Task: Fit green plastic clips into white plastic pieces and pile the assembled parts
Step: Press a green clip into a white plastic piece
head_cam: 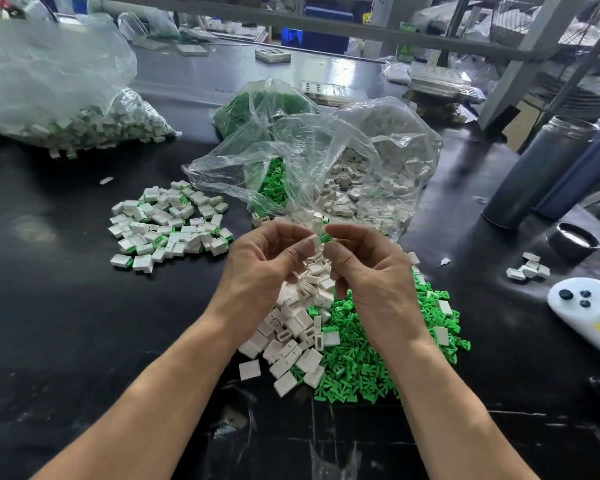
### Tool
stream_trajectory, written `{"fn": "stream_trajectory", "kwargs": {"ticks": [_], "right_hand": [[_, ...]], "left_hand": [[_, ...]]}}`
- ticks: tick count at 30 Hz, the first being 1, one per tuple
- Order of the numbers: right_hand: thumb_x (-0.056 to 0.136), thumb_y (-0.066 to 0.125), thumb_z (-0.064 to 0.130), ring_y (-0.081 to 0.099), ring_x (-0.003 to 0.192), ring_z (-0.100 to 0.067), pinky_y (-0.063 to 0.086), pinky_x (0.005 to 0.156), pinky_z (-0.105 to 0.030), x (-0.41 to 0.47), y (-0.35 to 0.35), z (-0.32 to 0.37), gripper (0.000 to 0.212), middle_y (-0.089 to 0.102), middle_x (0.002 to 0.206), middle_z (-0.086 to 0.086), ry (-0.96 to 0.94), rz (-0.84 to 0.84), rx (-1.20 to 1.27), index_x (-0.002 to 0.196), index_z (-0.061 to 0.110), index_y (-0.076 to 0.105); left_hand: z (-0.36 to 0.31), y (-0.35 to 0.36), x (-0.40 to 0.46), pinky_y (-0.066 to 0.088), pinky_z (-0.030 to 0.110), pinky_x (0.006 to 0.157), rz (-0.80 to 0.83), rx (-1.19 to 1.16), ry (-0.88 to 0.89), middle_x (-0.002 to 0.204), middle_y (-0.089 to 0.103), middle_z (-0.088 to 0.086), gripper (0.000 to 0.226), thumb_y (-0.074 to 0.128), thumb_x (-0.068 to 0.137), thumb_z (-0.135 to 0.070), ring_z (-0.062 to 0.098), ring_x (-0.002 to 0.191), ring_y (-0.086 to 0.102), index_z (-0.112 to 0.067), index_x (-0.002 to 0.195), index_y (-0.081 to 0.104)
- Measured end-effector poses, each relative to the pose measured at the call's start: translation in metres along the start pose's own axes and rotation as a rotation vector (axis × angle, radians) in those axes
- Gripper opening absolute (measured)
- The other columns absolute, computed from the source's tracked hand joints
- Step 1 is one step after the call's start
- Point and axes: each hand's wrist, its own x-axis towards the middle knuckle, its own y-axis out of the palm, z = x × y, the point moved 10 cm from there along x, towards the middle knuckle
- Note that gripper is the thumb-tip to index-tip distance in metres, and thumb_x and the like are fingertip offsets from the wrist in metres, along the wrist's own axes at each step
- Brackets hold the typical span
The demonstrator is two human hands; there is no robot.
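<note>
Now right hand [368,268] pinches green clip [325,238].

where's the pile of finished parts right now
In the head view, the pile of assembled parts lies on the black table, left of the hands and the clear bags.

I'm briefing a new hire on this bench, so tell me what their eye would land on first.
First, the two hands at centre: the left hand pinches a white piece against a green clip held by the right hand. Just below them lies a bright heap of loose green clips beside loose white pieces. To the left on the black table sits the pile of assembled parts.
</note>
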Motion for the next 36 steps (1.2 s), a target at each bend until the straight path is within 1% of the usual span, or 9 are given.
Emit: {"fn": "stream_trajectory", "kwargs": {"ticks": [6, 10, 16, 19, 24, 27, 29, 33, 36], "right_hand": [[0.094, 0.075, 0.011, 0.061, 0.067, -0.005, 0.051, 0.060, -0.017, -0.002, -0.001, 0.007, 0.013, 0.068, 0.082, 0.004, -0.063, -0.042, -0.070, 0.105, 0.017, 0.072], [0.094, 0.075, 0.010, 0.062, 0.072, -0.007, 0.051, 0.063, -0.018, -0.003, -0.002, 0.010, 0.014, 0.070, 0.087, 0.001, -0.073, -0.055, -0.108, 0.104, 0.020, 0.072], [0.095, 0.076, 0.016, 0.067, 0.077, -0.011, 0.052, 0.063, -0.020, -0.004, 0.002, 0.013, 0.013, 0.073, 0.090, 0.003, -0.117, -0.030, -0.251, 0.102, 0.027, 0.075], [0.095, 0.075, 0.016, 0.068, 0.077, -0.009, 0.053, 0.062, -0.020, -0.003, 0.002, 0.014, 0.015, 0.074, 0.090, 0.005, -0.119, -0.021, -0.272, 0.100, 0.030, 0.076], [0.094, 0.076, 0.012, 0.065, 0.073, -0.007, 0.051, 0.060, -0.019, -0.001, -0.002, 0.013, 0.016, 0.075, 0.087, 0.002, -0.089, -0.018, -0.277, 0.097, 0.028, 0.078], [0.094, 0.076, 0.012, 0.064, 0.067, -0.005, 0.050, 0.059, -0.017, -0.001, -0.004, 0.010, 0.013, 0.075, 0.083, 0.003, -0.037, -0.028, -0.218, 0.101, 0.023, 0.077], [0.095, 0.076, 0.014, 0.063, 0.064, -0.008, 0.051, 0.057, -0.020, 0.000, -0.005, 0.004, 0.009, 0.073, 0.079, 0.003, 0.032, -0.021, -0.144, 0.103, 0.017, 0.077], [0.096, 0.074, 0.015, 0.061, 0.062, -0.015, 0.053, 0.054, -0.025, 0.000, -0.005, -0.005, 0.008, 0.071, 0.077, -0.007, 0.111, -0.001, -0.069, 0.101, 0.009, 0.076], [0.096, 0.074, 0.018, 0.063, 0.062, -0.014, 0.053, 0.055, -0.026, 0.000, -0.005, -0.004, 0.006, 0.073, 0.079, -0.006, 0.093, -0.005, -0.137, 0.099, 0.013, 0.076]], "left_hand": [[0.001, 0.000, 0.000, 0.054, 0.023, 0.065, 0.006, 0.012, 0.001, 0.081, 0.072, -0.003, 0.020, 0.074, 0.089, -0.020, 0.011, 0.071, 0.062, -0.008, 0.105, 0.073], [0.001, 0.000, 0.000, 0.054, 0.023, 0.065, 0.001, 0.018, -0.001, 0.080, 0.072, -0.003, 0.018, 0.074, 0.090, -0.017, 0.010, 0.071, 0.062, -0.007, 0.105, 0.072], [0.001, -0.001, 0.000, 0.054, 0.024, 0.066, -0.006, 0.015, -0.004, 0.081, 0.072, -0.002, 0.016, 0.073, 0.092, -0.014, 0.012, 0.071, 0.061, -0.007, 0.106, 0.073], [0.001, -0.002, 0.000, 0.054, 0.024, 0.066, -0.012, 0.022, -0.006, 0.081, 0.072, 0.000, 0.015, 0.073, 0.092, -0.011, 0.011, 0.070, 0.061, -0.006, 0.106, 0.073], [0.001, -0.001, -0.001, 0.053, 0.024, 0.065, -0.010, 0.052, -0.005, 0.084, 0.073, 0.002, 0.013, 0.073, 0.092, -0.009, 0.011, 0.070, 0.060, -0.008, 0.105, 0.074], [-0.001, -0.001, -0.001, 0.054, 0.024, 0.066, -0.003, 0.057, -0.002, 0.085, 0.074, 0.004, 0.013, 0.073, 0.092, -0.009, 0.011, 0.071, 0.061, -0.008, 0.104, 0.074], [-0.001, -0.002, -0.001, 0.054, 0.024, 0.066, 0.000, 0.056, 0.001, 0.086, 0.074, 0.004, 0.012, 0.074, 0.091, -0.010, 0.011, 0.071, 0.062, -0.008, 0.103, 0.074], [-0.001, -0.002, -0.001, 0.054, 0.023, 0.066, 0.003, 0.068, -0.002, 0.088, 0.074, 0.004, 0.012, 0.074, 0.091, -0.010, 0.011, 0.073, 0.063, -0.009, 0.103, 0.074], [0.000, -0.003, -0.001, 0.055, 0.023, 0.066, -0.005, 0.073, -0.007, 0.088, 0.075, 0.004, 0.012, 0.075, 0.091, -0.010, 0.011, 0.073, 0.063, -0.010, 0.103, 0.075]]}}
